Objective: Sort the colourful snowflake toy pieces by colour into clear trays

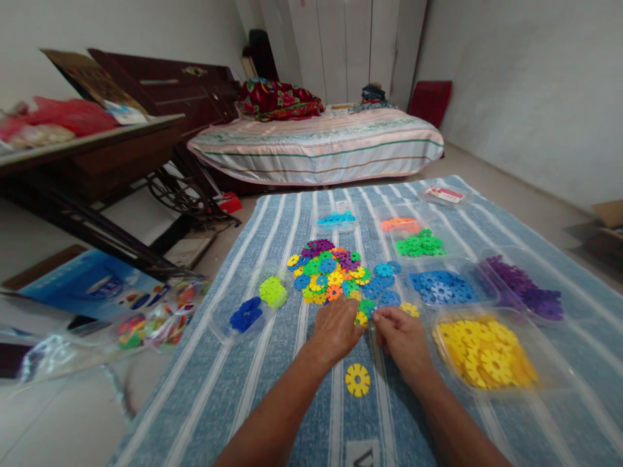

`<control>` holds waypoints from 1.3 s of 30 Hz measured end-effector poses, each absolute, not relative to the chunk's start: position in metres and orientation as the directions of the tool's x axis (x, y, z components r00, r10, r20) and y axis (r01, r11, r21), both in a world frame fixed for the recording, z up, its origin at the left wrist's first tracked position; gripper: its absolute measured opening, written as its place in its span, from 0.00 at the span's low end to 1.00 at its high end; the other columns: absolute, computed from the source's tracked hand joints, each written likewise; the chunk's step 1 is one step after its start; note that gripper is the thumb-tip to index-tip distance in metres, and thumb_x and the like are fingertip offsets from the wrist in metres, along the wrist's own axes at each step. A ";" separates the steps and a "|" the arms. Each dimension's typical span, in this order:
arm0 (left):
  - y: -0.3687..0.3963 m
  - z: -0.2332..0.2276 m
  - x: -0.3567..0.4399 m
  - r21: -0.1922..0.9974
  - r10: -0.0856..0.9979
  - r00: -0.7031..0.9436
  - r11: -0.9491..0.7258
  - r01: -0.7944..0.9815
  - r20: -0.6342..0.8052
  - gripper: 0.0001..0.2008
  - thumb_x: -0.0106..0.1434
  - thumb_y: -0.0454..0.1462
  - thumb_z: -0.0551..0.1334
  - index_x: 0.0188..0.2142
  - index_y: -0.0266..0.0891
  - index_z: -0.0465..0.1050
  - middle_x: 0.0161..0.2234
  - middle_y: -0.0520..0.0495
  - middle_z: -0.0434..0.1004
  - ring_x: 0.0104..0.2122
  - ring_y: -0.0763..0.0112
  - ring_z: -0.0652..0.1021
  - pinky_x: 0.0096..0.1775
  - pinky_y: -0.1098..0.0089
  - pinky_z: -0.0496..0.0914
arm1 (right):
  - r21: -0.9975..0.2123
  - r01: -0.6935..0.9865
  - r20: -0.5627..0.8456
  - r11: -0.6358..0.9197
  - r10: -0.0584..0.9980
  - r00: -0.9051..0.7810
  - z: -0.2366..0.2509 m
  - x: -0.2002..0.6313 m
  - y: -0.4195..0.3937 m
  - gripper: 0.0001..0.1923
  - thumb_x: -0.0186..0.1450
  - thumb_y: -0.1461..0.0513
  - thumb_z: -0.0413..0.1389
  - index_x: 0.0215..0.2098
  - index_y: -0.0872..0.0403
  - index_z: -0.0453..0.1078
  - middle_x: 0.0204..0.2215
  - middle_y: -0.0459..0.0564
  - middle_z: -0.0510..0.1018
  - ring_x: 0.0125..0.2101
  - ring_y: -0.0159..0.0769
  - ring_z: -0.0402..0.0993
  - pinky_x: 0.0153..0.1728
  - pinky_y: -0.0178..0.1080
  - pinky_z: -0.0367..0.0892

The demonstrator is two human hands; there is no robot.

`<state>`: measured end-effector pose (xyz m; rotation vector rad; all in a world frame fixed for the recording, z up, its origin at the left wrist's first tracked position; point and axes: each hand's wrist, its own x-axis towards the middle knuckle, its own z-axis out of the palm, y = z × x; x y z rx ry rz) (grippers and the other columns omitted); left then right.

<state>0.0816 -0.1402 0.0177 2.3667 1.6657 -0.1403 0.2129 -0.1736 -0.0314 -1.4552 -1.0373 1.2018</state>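
Note:
My left hand [335,327] and my right hand [402,337] meet at the near edge of a mixed pile of plastic snowflake discs [331,271] on a blue striped cloth [272,363]. Both pinch small discs: a yellow and green piece [363,316] sits between the fingertips of the two hands. A single yellow disc [357,380] lies flat on the cloth between my forearms. A loose cluster of blue discs [384,285] lies just beyond my right hand.
Clear trays hold sorted discs: yellow [487,357], blue [442,287], purple [525,288], green [418,245], orange [399,224], light blue [335,219], lime and dark blue [257,303]. A plastic bag [146,321] lies left. A bed [321,146] and a dark table [87,155] stand behind.

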 end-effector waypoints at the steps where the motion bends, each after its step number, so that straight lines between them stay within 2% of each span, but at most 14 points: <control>1: -0.140 0.017 0.081 0.158 0.919 0.336 -0.308 0.938 -0.208 0.12 0.56 0.40 0.60 0.39 0.40 0.68 0.39 0.43 0.75 0.42 0.59 0.75 0.40 0.65 0.67 | -0.981 0.038 -0.183 -0.192 0.970 0.162 -0.031 0.213 -0.174 0.16 0.57 0.50 0.54 0.27 0.55 0.69 0.11 0.39 0.64 0.13 0.26 0.57 0.14 0.30 0.51; 7: -0.138 0.005 0.074 0.328 0.945 0.278 -0.211 0.921 -0.174 0.11 0.51 0.38 0.62 0.35 0.40 0.68 0.30 0.50 0.74 0.32 0.65 0.75 0.31 0.71 0.62 | -0.982 0.034 -0.178 -0.187 0.968 0.174 -0.031 0.213 -0.175 0.16 0.56 0.50 0.55 0.27 0.55 0.69 0.11 0.39 0.65 0.13 0.26 0.57 0.15 0.30 0.52; 10: -0.135 0.000 0.067 0.481 0.947 0.258 -0.137 0.866 -0.193 0.11 0.48 0.35 0.63 0.33 0.40 0.68 0.23 0.56 0.68 0.25 0.72 0.70 0.26 0.74 0.58 | -0.982 0.016 -0.181 -0.187 0.967 0.177 -0.032 0.212 -0.175 0.16 0.56 0.50 0.55 0.27 0.55 0.69 0.11 0.39 0.65 0.13 0.26 0.57 0.14 0.30 0.51; 14: -0.127 0.007 0.054 0.687 0.931 0.292 -0.065 0.724 -0.220 0.03 0.47 0.34 0.61 0.22 0.37 0.66 0.17 0.59 0.59 0.20 0.77 0.63 0.23 0.75 0.53 | -0.980 0.003 -0.195 -0.199 0.962 0.190 -0.031 0.212 -0.174 0.16 0.55 0.50 0.55 0.27 0.55 0.70 0.11 0.39 0.65 0.12 0.26 0.57 0.14 0.30 0.50; 19: -0.119 0.041 0.067 0.793 0.949 0.301 -0.114 0.598 -0.091 0.08 0.48 0.36 0.60 0.18 0.37 0.62 0.15 0.60 0.55 0.19 0.80 0.59 0.22 0.75 0.52 | -0.984 0.007 -0.173 -0.177 0.967 0.185 -0.031 0.212 -0.174 0.14 0.55 0.51 0.55 0.26 0.55 0.70 0.10 0.40 0.65 0.12 0.27 0.57 0.13 0.30 0.50; 21: -0.121 0.057 0.088 0.856 0.919 0.388 -0.144 0.497 -0.070 0.06 0.49 0.36 0.61 0.20 0.36 0.67 0.16 0.59 0.58 0.19 0.80 0.62 0.22 0.76 0.55 | -0.988 0.022 -0.147 -0.154 0.971 0.189 -0.033 0.213 -0.174 0.14 0.56 0.53 0.55 0.22 0.55 0.69 0.10 0.40 0.64 0.12 0.27 0.56 0.14 0.31 0.51; 22: -0.124 0.064 0.099 0.889 0.896 0.438 -0.142 0.435 -0.070 0.05 0.48 0.37 0.62 0.25 0.36 0.71 0.18 0.58 0.62 0.20 0.79 0.64 0.23 0.77 0.57 | -0.990 0.027 -0.130 -0.138 0.972 0.197 -0.034 0.213 -0.174 0.14 0.56 0.54 0.54 0.19 0.55 0.67 0.11 0.41 0.64 0.12 0.27 0.56 0.14 0.31 0.52; 24: -0.128 0.077 0.118 0.936 0.829 0.552 -0.117 0.331 -0.092 0.15 0.49 0.38 0.63 0.37 0.37 0.74 0.23 0.56 0.70 0.24 0.76 0.70 0.27 0.76 0.63 | -0.994 0.026 -0.098 -0.106 0.972 0.213 -0.034 0.214 -0.175 0.15 0.56 0.55 0.53 0.16 0.54 0.65 0.13 0.43 0.67 0.14 0.27 0.58 0.15 0.31 0.53; 25: -0.131 0.081 0.124 0.937 0.817 0.570 -0.129 0.324 -0.084 0.16 0.50 0.39 0.63 0.40 0.37 0.73 0.26 0.54 0.72 0.26 0.75 0.71 0.28 0.75 0.64 | -0.995 0.021 -0.095 -0.102 0.972 0.215 -0.034 0.214 -0.175 0.15 0.56 0.56 0.53 0.15 0.54 0.64 0.14 0.43 0.68 0.15 0.27 0.58 0.16 0.31 0.54; 28: -0.135 0.084 0.120 0.847 0.846 0.528 -0.226 0.481 -0.074 0.12 0.53 0.39 0.61 0.36 0.37 0.74 0.27 0.51 0.74 0.28 0.73 0.72 0.30 0.74 0.65 | -0.993 0.011 -0.116 -0.121 0.970 0.215 -0.030 0.214 -0.176 0.13 0.55 0.57 0.53 0.16 0.54 0.64 0.12 0.41 0.65 0.14 0.27 0.57 0.15 0.31 0.53; 32: -0.138 0.061 0.086 0.538 0.866 0.476 -0.332 0.775 -0.153 0.08 0.56 0.37 0.57 0.30 0.39 0.74 0.26 0.51 0.75 0.29 0.70 0.74 0.31 0.72 0.64 | -0.985 -0.014 -0.171 -0.171 0.965 0.202 -0.027 0.213 -0.175 0.14 0.54 0.52 0.56 0.25 0.55 0.69 0.11 0.39 0.64 0.13 0.27 0.56 0.14 0.31 0.51; 35: -0.139 0.038 0.069 0.291 0.915 0.358 -0.297 0.910 -0.184 0.08 0.58 0.36 0.56 0.35 0.40 0.73 0.31 0.48 0.77 0.35 0.65 0.76 0.35 0.69 0.66 | -0.979 -0.020 -0.203 -0.204 0.959 0.198 -0.029 0.213 -0.174 0.18 0.54 0.48 0.56 0.26 0.54 0.70 0.11 0.39 0.65 0.13 0.27 0.56 0.14 0.30 0.51; 39: -0.137 0.020 0.070 0.179 0.930 0.311 -0.278 0.944 -0.195 0.11 0.59 0.38 0.56 0.41 0.41 0.70 0.40 0.44 0.77 0.42 0.60 0.76 0.40 0.66 0.67 | -0.976 -0.004 -0.212 -0.216 0.957 0.197 -0.030 0.213 -0.175 0.18 0.55 0.47 0.55 0.27 0.54 0.70 0.11 0.39 0.65 0.13 0.27 0.57 0.14 0.30 0.52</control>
